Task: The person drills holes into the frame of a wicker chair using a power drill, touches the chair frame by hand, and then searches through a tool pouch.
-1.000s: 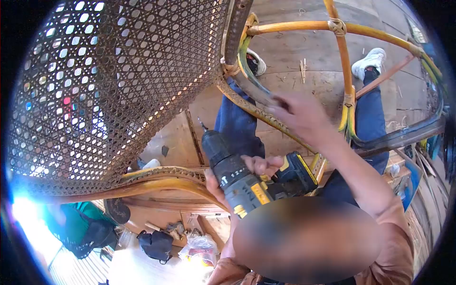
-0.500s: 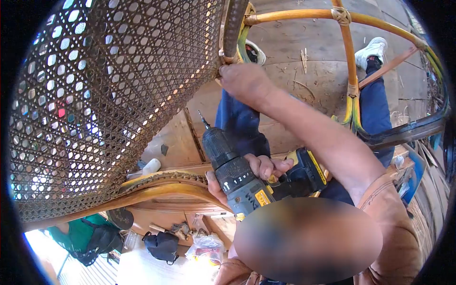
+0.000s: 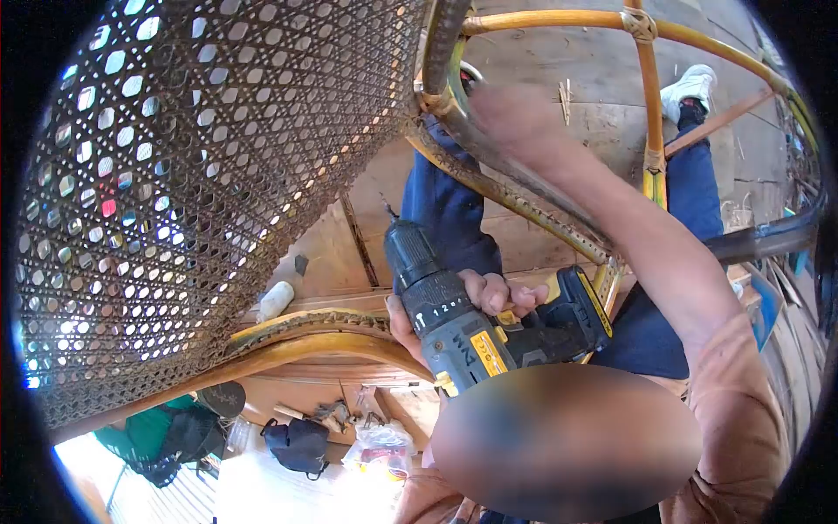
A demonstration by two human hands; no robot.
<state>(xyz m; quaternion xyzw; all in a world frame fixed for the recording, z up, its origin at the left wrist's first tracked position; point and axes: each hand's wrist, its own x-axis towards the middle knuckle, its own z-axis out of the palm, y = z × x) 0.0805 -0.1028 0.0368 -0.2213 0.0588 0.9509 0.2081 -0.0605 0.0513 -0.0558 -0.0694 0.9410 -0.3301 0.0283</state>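
Observation:
My left hand (image 3: 502,297) is wrapped around the body of a black and yellow cordless drill (image 3: 441,301). The drill tilts up and left, and a thin bit (image 3: 388,205) sticks out of its chuck. My right hand (image 3: 515,118) is smeared by motion beside the dark curved rail (image 3: 489,148) of a rattan chair frame; whether it touches the rail I cannot tell. Below that rail runs a lighter strip (image 3: 515,205) with a row of marks along it. A woven cane panel (image 3: 218,131) fills the left side, bordered below by a bent rattan pole (image 3: 323,348).
Bound rattan poles (image 3: 646,87) cross at the upper right, between my legs. Wood scraps (image 3: 566,100) lie on the board floor. A white bottle-like object (image 3: 277,299), a black bag (image 3: 297,445) and a plastic bag (image 3: 381,450) lie beyond the pole. Someone in green (image 3: 157,428) shows lower left.
My right hand has left the frame joint and moved right, uncovering the dark rail and the strip. The drill has shifted slightly right and down, still in my left hand.

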